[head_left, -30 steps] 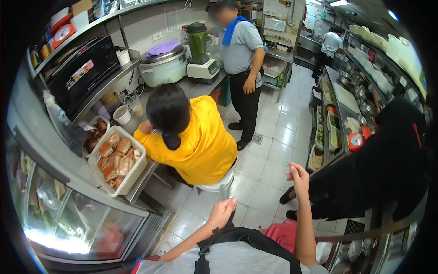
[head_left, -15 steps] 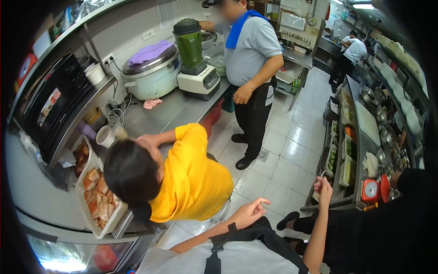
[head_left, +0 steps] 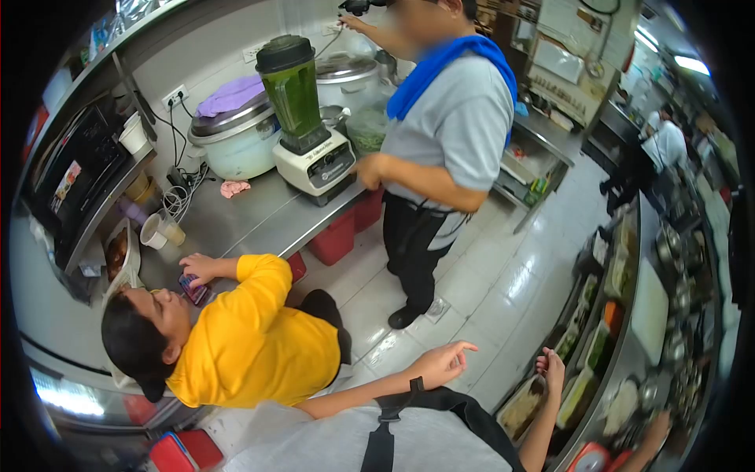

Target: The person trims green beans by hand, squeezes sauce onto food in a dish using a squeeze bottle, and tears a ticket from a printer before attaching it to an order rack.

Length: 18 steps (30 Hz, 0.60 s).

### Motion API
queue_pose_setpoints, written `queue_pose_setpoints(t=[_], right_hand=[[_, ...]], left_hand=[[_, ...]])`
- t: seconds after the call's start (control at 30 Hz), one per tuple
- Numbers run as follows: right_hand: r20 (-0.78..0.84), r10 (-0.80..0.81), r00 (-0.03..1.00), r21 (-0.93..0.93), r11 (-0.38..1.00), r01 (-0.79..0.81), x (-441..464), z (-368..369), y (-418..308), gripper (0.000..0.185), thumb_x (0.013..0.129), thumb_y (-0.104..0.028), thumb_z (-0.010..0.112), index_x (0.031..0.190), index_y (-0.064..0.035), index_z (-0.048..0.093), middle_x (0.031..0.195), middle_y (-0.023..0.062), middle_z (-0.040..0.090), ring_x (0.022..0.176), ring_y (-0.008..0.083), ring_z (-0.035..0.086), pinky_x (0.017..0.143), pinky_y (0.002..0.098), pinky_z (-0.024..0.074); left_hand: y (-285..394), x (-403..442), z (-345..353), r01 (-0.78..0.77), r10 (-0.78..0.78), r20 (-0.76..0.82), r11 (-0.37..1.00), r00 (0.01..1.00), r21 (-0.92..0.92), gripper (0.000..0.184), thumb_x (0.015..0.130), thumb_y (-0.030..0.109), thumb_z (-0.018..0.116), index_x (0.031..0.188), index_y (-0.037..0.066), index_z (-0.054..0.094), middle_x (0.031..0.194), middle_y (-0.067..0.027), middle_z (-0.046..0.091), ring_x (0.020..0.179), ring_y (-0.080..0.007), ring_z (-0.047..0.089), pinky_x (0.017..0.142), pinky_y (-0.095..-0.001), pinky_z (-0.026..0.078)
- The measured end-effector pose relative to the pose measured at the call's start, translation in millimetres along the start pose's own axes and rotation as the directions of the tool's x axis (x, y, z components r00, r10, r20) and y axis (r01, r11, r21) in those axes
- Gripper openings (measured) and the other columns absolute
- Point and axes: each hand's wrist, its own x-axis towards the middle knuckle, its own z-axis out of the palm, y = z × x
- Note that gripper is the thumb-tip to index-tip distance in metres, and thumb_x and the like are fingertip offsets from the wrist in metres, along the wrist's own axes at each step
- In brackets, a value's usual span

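My left hand [head_left: 442, 363] is in the air in front of my body, fingers loosely apart and empty. To its right my right hand [head_left: 553, 370] is raised with curled fingers, near the food trays; whether it holds anything is too small to tell. A blender [head_left: 314, 157] with green contents stands on the steel counter [head_left: 259, 224]. Beside it, a person in a grey shirt [head_left: 464, 110] has one hand near the blender base and the other raised to the wall. A seated person in yellow [head_left: 252, 338] holds a phone [head_left: 194, 289].
A large pot [head_left: 236, 145] with a purple cloth [head_left: 230, 96] stands left of the blender. Cups [head_left: 154, 232] are on the counter. Food trays [head_left: 578, 397] and a white board [head_left: 650, 311] line the right side. Tiled floor [head_left: 487, 315] lies between. Red containers [head_left: 332, 242] sit under the counter.
The view has moved nearer the blender. The person in grey has raised an arm to the wall and put a hand by the blender. The seated person's face has turned upward, and the phone now shows.
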Motion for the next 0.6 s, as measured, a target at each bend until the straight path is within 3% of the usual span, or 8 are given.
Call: queue_pose_setpoints(t=[0.17,0.33,0.43,0.53,0.6], right_hand=[[0.253,-0.076,0.965,-0.129,0.985,0.112,123.5,34.0,-97.0,0.038,0.094,-0.036,0.054,0.115,-0.005,0.062,0.083,0.003,0.064,0.071,0.0097,0.059,0.066,0.0239,0.0491],[0.575,-0.101,0.812,-0.192,0.948,0.253,223.6,92.7,-162.9,0.037,0.094,-0.034,0.055,0.115,-0.0048,0.061,0.086,0.0042,0.066,0.075,0.0106,0.06,0.07,0.0239,0.0492],[0.577,-0.082,0.813,-0.198,0.952,0.236,292.0,113.8,-147.0,0.032,0.094,-0.028,0.053,0.109,-0.0012,0.063,0.083,0.009,0.067,0.07,0.0146,0.063,0.066,0.0269,0.0519],[0.576,-0.025,0.817,-0.452,0.823,0.344,375.3,96.7,-67.1,0.035,0.091,-0.028,0.055,0.112,-0.0011,0.063,0.079,0.0108,0.068,0.064,0.0158,0.063,0.06,0.0277,0.052],[0.473,0.257,0.843,-0.63,0.768,0.12,397.6,74.9,-32.5,0.038,0.089,-0.03,0.058,0.114,-0.0019,0.062,0.076,0.0118,0.068,0.061,0.0167,0.063,0.056,0.0284,0.0516]], left_hand=[[24.2,103.0,-4.4,-0.02,0.031,-0.096,0.993,0.995,0.117,0.044,0.087,0.012,0.057,0.129,0.015,0.044,0.095,-0.0058,0.055,0.077,-0.0193,0.062,0.069,-0.0332,0.05],[13.5,212.8,-14.6,-0.101,0.142,-0.226,0.977,0.964,0.185,0.044,0.086,0.011,0.057,0.128,0.016,0.045,0.095,-0.0057,0.055,0.074,-0.0192,0.061,0.067,-0.0334,0.05],[22.2,270.7,-27.7,-0.112,0.146,-0.246,0.983,0.958,0.147,0.045,0.087,0.009,0.057,0.13,0.014,0.046,0.096,-0.005,0.056,0.074,-0.0175,0.058,0.066,-0.0311,0.048],[33.6,335.4,-42.3,-0.114,0.145,-0.262,0.985,0.954,0.13,0.045,0.087,0.009,0.056,0.131,0.014,0.046,0.096,-0.0047,0.056,0.074,-0.017,0.056,0.065,-0.0299,0.047],[37.6,367.1,-51.3,-0.091,0.123,-0.252,0.987,0.96,0.136,0.045,0.087,0.009,0.056,0.131,0.013,0.045,0.096,-0.0048,0.056,0.075,-0.0175,0.056,0.065,-0.0299,0.047]])
